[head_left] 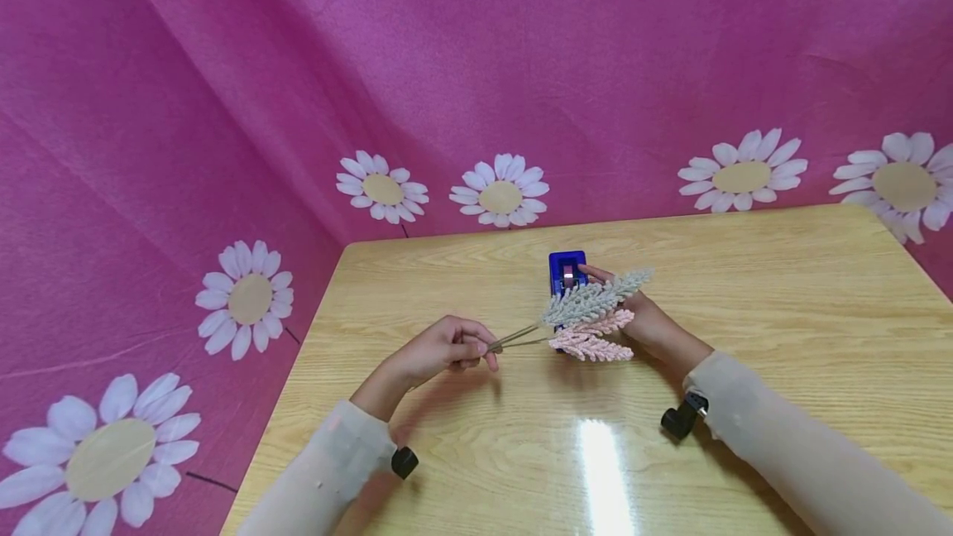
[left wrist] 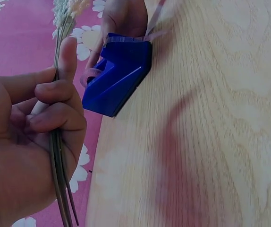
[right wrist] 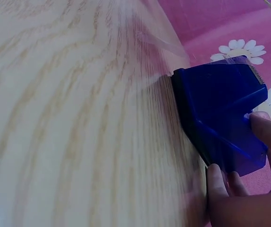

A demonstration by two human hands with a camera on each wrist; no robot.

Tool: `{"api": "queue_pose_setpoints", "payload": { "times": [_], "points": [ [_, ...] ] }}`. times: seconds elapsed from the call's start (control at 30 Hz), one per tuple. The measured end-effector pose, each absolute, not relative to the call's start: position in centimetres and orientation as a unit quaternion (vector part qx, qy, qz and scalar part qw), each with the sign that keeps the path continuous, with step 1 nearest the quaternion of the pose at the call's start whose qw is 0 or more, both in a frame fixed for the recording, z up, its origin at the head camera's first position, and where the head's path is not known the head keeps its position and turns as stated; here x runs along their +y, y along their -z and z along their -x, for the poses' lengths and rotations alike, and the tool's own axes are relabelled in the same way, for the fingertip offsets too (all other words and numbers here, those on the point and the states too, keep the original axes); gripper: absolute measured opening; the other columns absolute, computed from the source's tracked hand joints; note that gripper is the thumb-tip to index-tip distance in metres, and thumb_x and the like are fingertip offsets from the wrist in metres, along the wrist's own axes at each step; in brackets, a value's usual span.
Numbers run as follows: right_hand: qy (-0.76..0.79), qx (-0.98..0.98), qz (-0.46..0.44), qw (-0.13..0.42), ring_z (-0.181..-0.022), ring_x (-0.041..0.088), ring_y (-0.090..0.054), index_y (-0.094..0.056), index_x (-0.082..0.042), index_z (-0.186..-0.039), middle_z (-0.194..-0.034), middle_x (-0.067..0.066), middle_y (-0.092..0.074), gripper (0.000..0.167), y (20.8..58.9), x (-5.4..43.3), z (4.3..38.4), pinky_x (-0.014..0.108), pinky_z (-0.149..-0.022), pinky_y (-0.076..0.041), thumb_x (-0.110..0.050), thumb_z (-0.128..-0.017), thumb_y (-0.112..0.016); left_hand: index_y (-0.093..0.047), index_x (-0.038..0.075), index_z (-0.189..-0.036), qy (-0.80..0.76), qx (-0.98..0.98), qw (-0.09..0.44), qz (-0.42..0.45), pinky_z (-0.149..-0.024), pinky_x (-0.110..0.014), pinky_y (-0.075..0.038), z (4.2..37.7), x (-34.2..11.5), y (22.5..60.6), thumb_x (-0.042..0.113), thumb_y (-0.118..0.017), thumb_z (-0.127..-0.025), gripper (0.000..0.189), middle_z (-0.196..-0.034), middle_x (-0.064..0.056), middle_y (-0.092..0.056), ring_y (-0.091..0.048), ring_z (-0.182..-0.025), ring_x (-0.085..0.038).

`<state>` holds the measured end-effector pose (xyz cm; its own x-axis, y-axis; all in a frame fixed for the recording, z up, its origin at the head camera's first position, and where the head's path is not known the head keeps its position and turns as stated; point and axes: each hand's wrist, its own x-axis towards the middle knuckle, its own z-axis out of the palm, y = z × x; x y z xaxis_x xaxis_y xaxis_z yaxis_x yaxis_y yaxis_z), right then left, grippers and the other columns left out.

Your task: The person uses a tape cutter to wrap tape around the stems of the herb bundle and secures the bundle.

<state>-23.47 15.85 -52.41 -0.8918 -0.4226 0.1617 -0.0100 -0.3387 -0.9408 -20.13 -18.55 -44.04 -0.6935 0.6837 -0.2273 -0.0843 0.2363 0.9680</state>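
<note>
My left hand (head_left: 454, 343) pinches the thin stems (left wrist: 59, 156) of a few artificial sprigs, its fingers curled round them in the left wrist view. Feathery heads, one grey-green (head_left: 588, 303) and one pink (head_left: 591, 346), point right and cover part of a blue tape dispenser (head_left: 567, 257). My right hand (head_left: 651, 325) grips that dispenser, thumb on one side and fingers low on the other in the right wrist view. A pinkish tape roll (left wrist: 90, 75) sits inside it. Clear tape (left wrist: 128, 39) lies over its toothed end. The sprig heads partly hide the right hand from above.
Both hands are over a light wood-grain table (head_left: 782, 313). A pink cloth with daisies (head_left: 499, 190) hangs behind it and along its left side. A bright light reflection (head_left: 606, 478) shows near the front. Each sleeve carries a small black camera (head_left: 404, 462).
</note>
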Motion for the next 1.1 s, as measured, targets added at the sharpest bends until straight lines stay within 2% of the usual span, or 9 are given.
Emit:
{"api": "queue_pose_setpoints", "payload": {
  "times": [0.1,0.17,0.23,0.33,0.4,0.53,0.67,0.87,1.1],
  "points": [
    [0.775,0.585,0.203,0.127,-0.116,0.009,-0.061,-0.042,-0.02,-0.159,-0.148,0.037,-0.038,0.078,52.2,16.2,23.5,0.025,-0.09,-0.056,-0.02,-0.09,-0.077,-0.064,-0.015,-0.118,-0.572,0.713,0.342,-0.218,-0.054,-0.026,-0.027,20.1,-18.7,44.2,0.001,-0.051,-0.106,0.024,-0.09,-0.008,-0.075,-0.038,-0.061,-0.009],
    [0.744,0.625,0.205,0.121,-0.121,0.015,-0.057,-0.037,-0.016,-0.161,-0.151,0.046,-0.026,0.077,52.1,16.5,23.7,0.025,-0.089,-0.056,-0.017,-0.092,-0.073,-0.065,-0.015,-0.117,-0.566,0.713,0.349,-0.224,-0.054,-0.025,-0.028,20.2,-18.8,44.3,0.001,-0.051,-0.107,0.024,-0.09,-0.009,-0.075,-0.038,-0.061,-0.009],
    [0.72,0.654,0.195,0.128,-0.127,0.026,-0.054,-0.032,-0.012,-0.162,-0.153,0.048,-0.023,0.079,51.9,16.6,23.9,0.025,-0.091,-0.054,-0.011,-0.094,-0.071,-0.065,-0.015,-0.117,-0.559,0.711,0.357,-0.232,-0.054,-0.024,-0.03,20.3,-18.9,44.5,0.001,-0.051,-0.106,0.024,-0.091,-0.011,-0.074,-0.038,-0.061,-0.009],
    [0.676,0.706,0.169,0.13,-0.131,0.043,-0.051,-0.03,-0.01,-0.162,-0.152,0.043,-0.033,0.078,51.6,16.8,24.1,0.028,-0.092,-0.054,-0.008,-0.096,-0.071,-0.066,-0.014,-0.116,-0.541,0.715,0.369,-0.243,-0.054,-0.023,-0.031,20.5,-19.0,44.7,0.001,-0.051,-0.107,0.023,-0.093,-0.021,-0.074,-0.039,-0.062,-0.01],
    [0.647,0.732,0.163,0.134,-0.132,0.051,-0.049,-0.028,-0.011,-0.163,-0.15,0.04,-0.039,0.077,51.3,17.0,24.1,0.036,-0.097,-0.054,-0.008,-0.098,-0.069,-0.067,-0.013,-0.117,-0.526,0.72,0.375,-0.253,-0.054,-0.022,-0.031,20.6,-19.1,44.8,0.002,-0.051,-0.107,0.023,-0.096,-0.029,-0.071,-0.039,-0.062,-0.01],
    [0.595,0.776,0.173,0.122,-0.133,0.054,-0.047,-0.028,-0.008,-0.163,-0.145,0.039,-0.046,0.073,51.0,17.3,23.9,0.052,-0.101,-0.053,-0.009,-0.101,-0.067,-0.068,-0.011,-0.117,-0.499,0.73,0.382,-0.269,-0.053,-0.022,-0.03,20.8,-19.1,45.1,0.0,-0.051,-0.106,0.023,-0.099,-0.034,-0.07,-0.036,-0.059,-0.009],
    [0.619,0.756,0.159,0.144,-0.13,0.049,-0.049,-0.029,-0.01,-0.163,-0.142,0.036,-0.046,0.074,50.8,17.2,23.8,0.049,-0.1,-0.053,-0.005,-0.1,-0.067,-0.068,-0.011,-0.118,-0.483,0.734,0.393,-0.273,-0.049,-0.023,-0.028,20.9,-19.1,45.3,0.001,-0.051,-0.107,0.024,-0.097,-0.031,-0.072,-0.032,-0.052,-0.008],
    [0.659,0.725,0.102,0.174,-0.113,0.025,-0.059,-0.031,-0.02,-0.164,-0.137,0.027,-0.045,0.076,50.5,17.0,23.6,0.04,-0.097,-0.056,-0.016,-0.099,-0.071,-0.068,-0.011,-0.118,-0.461,0.737,0.4,-0.29,-0.047,-0.024,-0.026,20.9,-18.7,45.5,0.001,-0.05,-0.107,0.025,-0.097,-0.033,-0.072,-0.031,-0.05,-0.009],
    [0.635,0.75,0.108,0.152,-0.102,0.024,-0.061,-0.047,-0.006,-0.154,-0.119,0.021,-0.053,0.06,49.9,16.5,22.8,0.044,-0.091,-0.058,-0.016,-0.099,-0.071,-0.068,-0.012,-0.118,-0.452,0.734,0.408,-0.301,-0.046,-0.025,-0.027,20.8,-17.9,45.8,0.0,-0.049,-0.107,0.025,-0.097,-0.033,-0.071,-0.034,-0.05,-0.009]
  ]
}}
